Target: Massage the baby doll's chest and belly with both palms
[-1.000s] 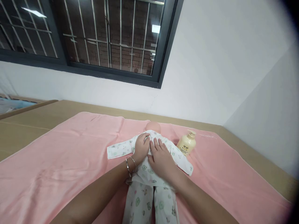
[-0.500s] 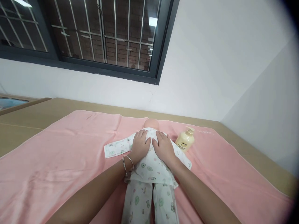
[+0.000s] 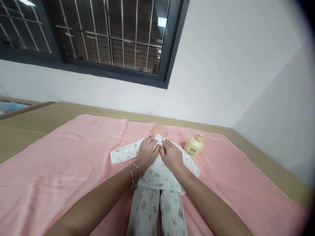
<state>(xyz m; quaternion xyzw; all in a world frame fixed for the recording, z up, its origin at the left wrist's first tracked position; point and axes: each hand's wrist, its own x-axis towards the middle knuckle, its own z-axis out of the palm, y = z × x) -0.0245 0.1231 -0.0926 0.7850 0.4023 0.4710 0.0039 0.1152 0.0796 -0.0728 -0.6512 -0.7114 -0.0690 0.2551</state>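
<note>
A baby doll [image 3: 159, 130] lies on a pink blanket [image 3: 81, 154], its bald head toward the wall. It wears a white patterned top [image 3: 156, 178] and matching trousers [image 3: 145, 209]. My left hand [image 3: 147, 153] rests flat on the left side of the upper part of the top, fingers extended. Beside it, my right hand [image 3: 171, 155] lies on the right side, also with fingers stretched out. The thumbs are close together at the middle. Two bangles [image 3: 135, 172] circle my left wrist. A yellow pump bottle [image 3: 194, 146] stands to the right of the doll.
The blanket covers much of a tan padded surface [image 3: 71, 109]. Behind it rises a white wall [image 3: 204, 82] with a dark-framed, barred window [image 3: 118, 39]. At the far left is a raised edge [image 3: 36, 106] with something light blue [image 3: 12, 106] beyond it.
Both hands have shifted inward slightly, so their fingertips are nearer each other on the doll's top. The view has tilted a little; the bottle and doll stay in place.
</note>
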